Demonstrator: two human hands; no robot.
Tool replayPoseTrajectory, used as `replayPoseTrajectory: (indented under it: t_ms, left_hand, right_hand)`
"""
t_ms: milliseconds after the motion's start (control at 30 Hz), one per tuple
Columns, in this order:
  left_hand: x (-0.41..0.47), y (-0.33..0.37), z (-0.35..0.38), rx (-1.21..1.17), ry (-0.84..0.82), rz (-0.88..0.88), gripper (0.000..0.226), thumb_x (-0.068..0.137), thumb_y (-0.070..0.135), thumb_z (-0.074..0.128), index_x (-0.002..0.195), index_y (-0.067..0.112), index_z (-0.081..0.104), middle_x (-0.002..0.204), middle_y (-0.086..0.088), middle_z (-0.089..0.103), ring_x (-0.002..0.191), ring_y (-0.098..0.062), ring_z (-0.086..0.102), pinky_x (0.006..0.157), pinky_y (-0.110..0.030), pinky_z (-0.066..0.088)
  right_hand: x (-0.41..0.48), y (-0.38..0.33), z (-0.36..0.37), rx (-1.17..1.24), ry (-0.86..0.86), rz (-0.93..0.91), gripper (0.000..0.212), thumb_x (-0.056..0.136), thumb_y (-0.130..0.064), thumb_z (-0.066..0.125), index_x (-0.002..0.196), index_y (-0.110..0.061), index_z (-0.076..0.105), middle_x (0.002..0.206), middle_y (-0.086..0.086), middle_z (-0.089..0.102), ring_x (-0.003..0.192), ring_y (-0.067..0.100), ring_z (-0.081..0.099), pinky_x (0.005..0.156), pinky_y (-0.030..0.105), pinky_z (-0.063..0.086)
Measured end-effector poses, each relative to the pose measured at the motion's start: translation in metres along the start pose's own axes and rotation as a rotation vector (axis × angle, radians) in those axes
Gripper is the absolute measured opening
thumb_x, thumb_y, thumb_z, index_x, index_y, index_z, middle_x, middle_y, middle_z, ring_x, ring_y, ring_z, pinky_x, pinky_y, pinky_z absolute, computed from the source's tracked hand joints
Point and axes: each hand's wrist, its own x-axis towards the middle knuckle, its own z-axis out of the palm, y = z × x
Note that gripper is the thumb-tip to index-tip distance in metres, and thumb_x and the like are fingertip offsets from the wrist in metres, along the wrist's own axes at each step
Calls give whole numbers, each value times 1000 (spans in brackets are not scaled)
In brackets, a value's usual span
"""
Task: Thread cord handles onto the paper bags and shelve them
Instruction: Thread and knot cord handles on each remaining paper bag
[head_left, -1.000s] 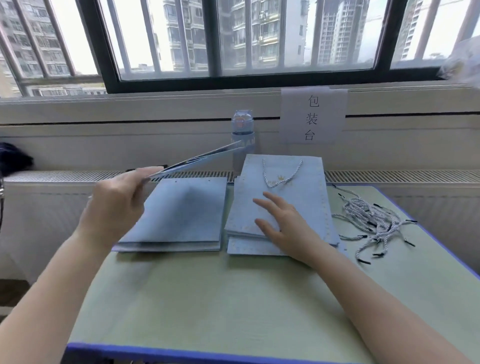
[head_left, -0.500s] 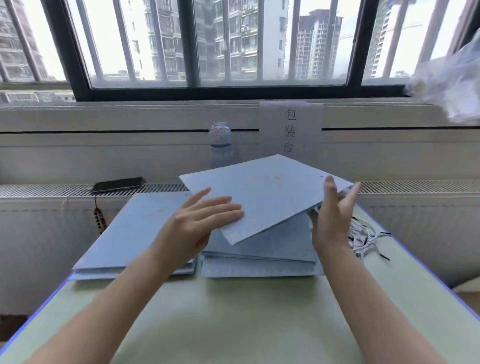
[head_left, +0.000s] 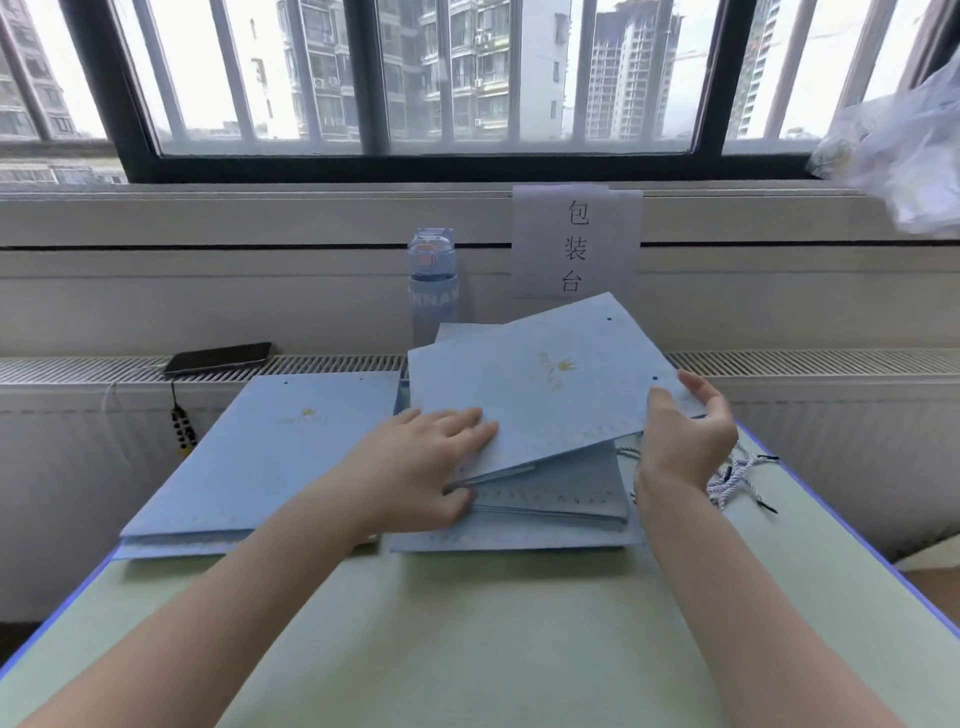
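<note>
A flat light-blue paper bag (head_left: 545, 384) with a gold crown print and small punched holes is held tilted above the right stack of bags (head_left: 561, 499). My left hand (head_left: 415, 467) pinches its near left corner, fingers on top and thumb beneath. My right hand (head_left: 680, 441) grips its right edge, thumb on top and fingers curled behind. A second stack of the same bags (head_left: 270, 452) lies flat to the left. A heap of white-and-black cord handles (head_left: 737, 473) lies on the table right of my right wrist, partly hidden by it.
The pale green table (head_left: 467, 623) has blue edges. A blue water bottle (head_left: 434, 280) stands behind the stacks below a paper sign (head_left: 576, 241). A phone (head_left: 218, 357) lies on the radiator ledge at the left. A clear plastic bag (head_left: 904, 150) sits on the sill at the upper right.
The bag went from my left hand's raised grip over the left stack to above the right stack. My right hand left the stack top and took the bag's right edge.
</note>
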Motion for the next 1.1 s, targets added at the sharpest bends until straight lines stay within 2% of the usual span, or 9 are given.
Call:
replayPoseTrajectory:
  t_ms: [133, 233, 333, 533, 633, 733, 933, 1033, 1100]
  left_hand:
    - [23, 17, -2, 23, 9, -88, 67, 96, 40, 42, 152, 23, 12, 157, 4, 21, 140, -16, 28, 109, -31, 25]
    - [30, 29, 4, -49, 169, -22, 49, 86, 11, 49, 136, 12, 50, 131, -3, 58, 111, -22, 60, 71, -36, 53]
    - [29, 25, 11, 11, 428, 82, 52, 61, -13, 50, 101, 9, 74, 96, -3, 74, 78, -21, 72, 43, -28, 52]
    - [41, -1, 1, -72, 596, 115, 58, 67, -8, 29, 93, 14, 76, 95, 3, 74, 84, -25, 72, 58, -42, 59]
    - [43, -9, 1, -169, 609, 184, 53, 68, -21, 41, 92, 12, 76, 96, 2, 74, 92, -23, 70, 82, -49, 56]
    - [43, -19, 7, -236, 630, 176, 45, 71, -24, 57, 90, 13, 75, 97, 2, 74, 103, -20, 66, 105, -51, 36]
    - [35, -29, 34, 12, 352, -181, 45, 60, -16, 76, 85, 22, 75, 97, -5, 74, 96, -34, 68, 91, -63, 42]
    - [26, -20, 46, -36, 385, -220, 24, 80, 8, 54, 90, 17, 75, 94, -1, 73, 89, -28, 69, 94, -44, 44]
    - [21, -9, 46, -138, 387, -188, 39, 87, 28, 39, 102, 15, 73, 104, -1, 72, 97, -25, 66, 98, -36, 37]
  right_hand:
    - [-6, -1, 1, -56, -43, 21, 23, 77, -12, 62, 73, -34, 62, 115, 9, 62, 90, 23, 58, 87, 40, 49]
    - [-10, -8, 2, -30, -105, -16, 18, 76, -13, 60, 76, -32, 62, 111, 10, 62, 95, 21, 60, 86, 37, 50]
    - [-5, -17, -1, 18, -140, -23, 26, 79, -8, 56, 87, -31, 61, 102, -2, 57, 74, 9, 51, 69, 22, 43]
    - [10, -26, -7, 234, -337, 278, 36, 72, -11, 51, 102, -24, 66, 97, 0, 59, 85, 19, 57, 72, 28, 46]
    - [18, -28, -14, 140, -366, 304, 44, 85, -3, 52, 125, -20, 56, 112, 2, 59, 98, 21, 61, 80, 33, 51]
    - [22, -14, -15, -25, -360, 243, 59, 84, 6, 49, 138, -18, 43, 99, 1, 59, 83, 23, 56, 74, 36, 48]
    - [12, -2, -7, -330, -302, -20, 48, 80, -5, 59, 122, -26, 56, 118, 7, 51, 68, 18, 51, 70, 24, 39]
    - [10, -2, -8, -408, -350, -63, 43, 79, -5, 61, 118, -23, 56, 114, 8, 47, 78, 16, 50, 72, 23, 35]
    - [11, -1, -6, -445, -400, -14, 41, 76, -7, 64, 110, -26, 52, 109, 9, 51, 93, 25, 54, 81, 35, 44]
